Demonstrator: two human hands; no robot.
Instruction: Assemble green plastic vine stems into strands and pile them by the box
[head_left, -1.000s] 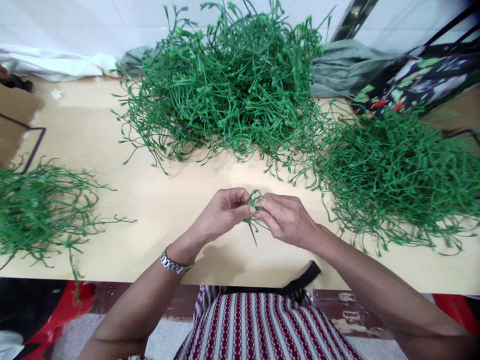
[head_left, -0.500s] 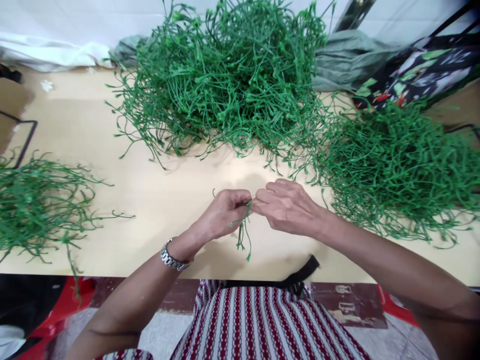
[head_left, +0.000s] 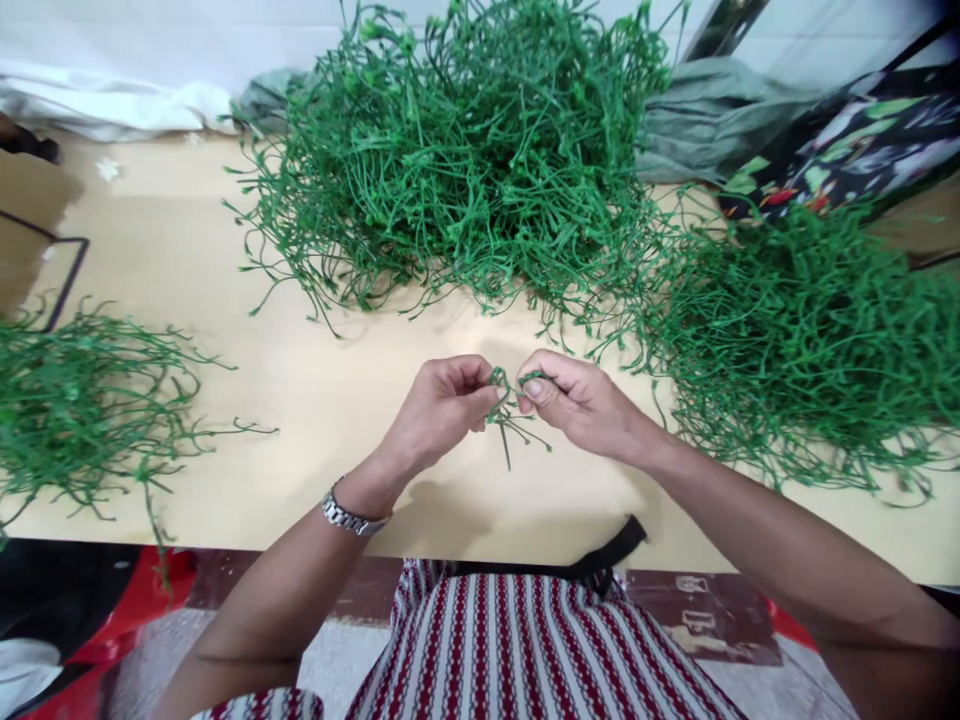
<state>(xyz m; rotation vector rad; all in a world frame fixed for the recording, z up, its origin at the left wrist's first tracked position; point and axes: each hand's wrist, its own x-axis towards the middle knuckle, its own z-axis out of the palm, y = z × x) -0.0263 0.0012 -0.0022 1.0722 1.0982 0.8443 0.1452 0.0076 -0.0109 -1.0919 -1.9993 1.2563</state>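
Pinching a small green plastic sprig (head_left: 510,420) between them, the left hand (head_left: 442,405) and the right hand (head_left: 577,400) meet just above the counter (head_left: 337,400), fingers closed on its top while its thin stems hang down. A wristwatch (head_left: 351,516) sits on the left wrist. A big heap of green sprigs (head_left: 465,170) lies beyond the hands, another heap (head_left: 795,330) to the right, and a smaller, flatter pile (head_left: 82,400) at the left edge.

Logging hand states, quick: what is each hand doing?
Left hand: closed, pinching a thin green plastic stem sprig.
Right hand: closed, pinching the same sprig.
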